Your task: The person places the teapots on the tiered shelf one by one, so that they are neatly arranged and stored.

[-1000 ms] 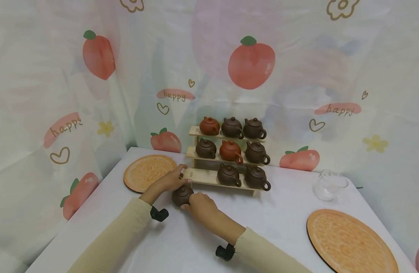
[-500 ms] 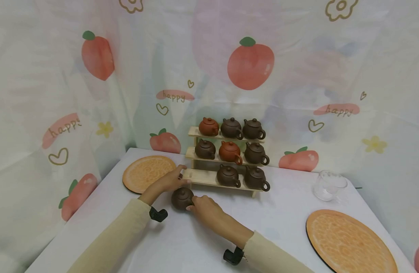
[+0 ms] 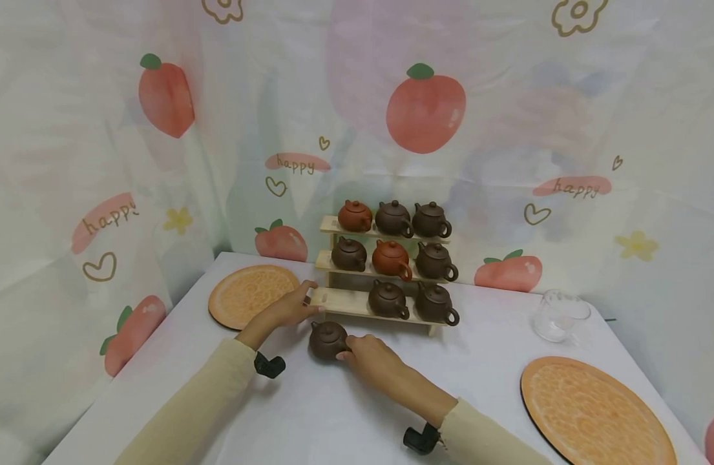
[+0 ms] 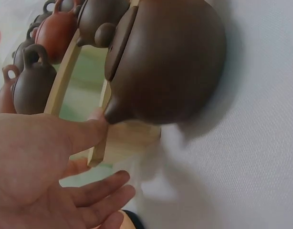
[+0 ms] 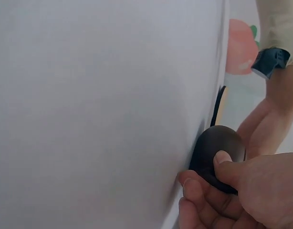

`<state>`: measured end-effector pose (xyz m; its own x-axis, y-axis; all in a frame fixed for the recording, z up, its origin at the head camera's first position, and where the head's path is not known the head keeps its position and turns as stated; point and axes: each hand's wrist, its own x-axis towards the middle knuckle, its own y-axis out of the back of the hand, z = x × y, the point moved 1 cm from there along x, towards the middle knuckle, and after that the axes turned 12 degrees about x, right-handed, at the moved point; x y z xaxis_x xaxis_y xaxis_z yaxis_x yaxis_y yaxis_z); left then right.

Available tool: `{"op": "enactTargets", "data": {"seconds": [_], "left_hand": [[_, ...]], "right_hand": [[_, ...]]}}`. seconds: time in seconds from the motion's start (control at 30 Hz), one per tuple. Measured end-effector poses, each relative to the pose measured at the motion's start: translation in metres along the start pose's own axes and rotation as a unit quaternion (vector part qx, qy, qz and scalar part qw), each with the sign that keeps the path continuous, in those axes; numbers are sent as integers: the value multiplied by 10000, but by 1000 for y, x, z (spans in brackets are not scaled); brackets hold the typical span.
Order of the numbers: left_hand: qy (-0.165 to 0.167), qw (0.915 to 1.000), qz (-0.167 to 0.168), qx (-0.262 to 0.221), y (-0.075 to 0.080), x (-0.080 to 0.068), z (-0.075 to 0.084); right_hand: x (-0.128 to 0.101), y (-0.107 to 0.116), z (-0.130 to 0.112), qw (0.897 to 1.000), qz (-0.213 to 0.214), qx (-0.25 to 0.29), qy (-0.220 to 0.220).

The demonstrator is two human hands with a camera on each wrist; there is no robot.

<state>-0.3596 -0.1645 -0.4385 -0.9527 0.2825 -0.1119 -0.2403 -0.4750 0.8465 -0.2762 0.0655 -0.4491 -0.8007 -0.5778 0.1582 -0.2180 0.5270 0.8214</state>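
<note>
My right hand [image 3: 373,361] pinches the handle side of a dark brown teapot [image 3: 327,341], held in front of the stand's lowest shelf. In the right wrist view the thumb presses the dark teapot [image 5: 223,143] and the other fingers curl beneath. My left hand [image 3: 288,306] grips the left end of the lowest shelf on a three-tier wooden stand [image 3: 345,299]. The left wrist view shows that thumb and forefinger on the board's end [image 4: 99,148], close to the spout of the held teapot [image 4: 170,62].
Several dark teapots [image 3: 433,301] and two reddish ones [image 3: 391,256] stand on the shelves. A round orange-patterned mat [image 3: 253,294] lies left of the stand, a larger mat [image 3: 595,410] at the front right. Behind that, a clear glass pitcher [image 3: 559,316] stands near the table's right edge.
The teapot has shifted right, away from under my left hand, with my right hand on its handle side. My left hand stays at the shelf end.
</note>
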Motion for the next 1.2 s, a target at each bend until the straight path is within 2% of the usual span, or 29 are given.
{"op": "enactTargets", "data": {"seconds": [0.47, 0.7, 0.87, 1.2], "left_hand": [[-220, 9996, 95, 170, 1, -1, -1], [-57, 9999, 66, 142, 1, 0, 0], [-116, 9997, 51, 192, 1, 1, 0], [-59, 9999, 14, 123, 0, 3, -1]], "right_hand": [[0, 28, 7, 9992, 291, 286, -37], [6, 42, 2, 9982, 270, 513, -168], [12, 51, 1, 9968, 389, 630, -284], [35, 51, 3, 9950, 683, 201, -696]]}}
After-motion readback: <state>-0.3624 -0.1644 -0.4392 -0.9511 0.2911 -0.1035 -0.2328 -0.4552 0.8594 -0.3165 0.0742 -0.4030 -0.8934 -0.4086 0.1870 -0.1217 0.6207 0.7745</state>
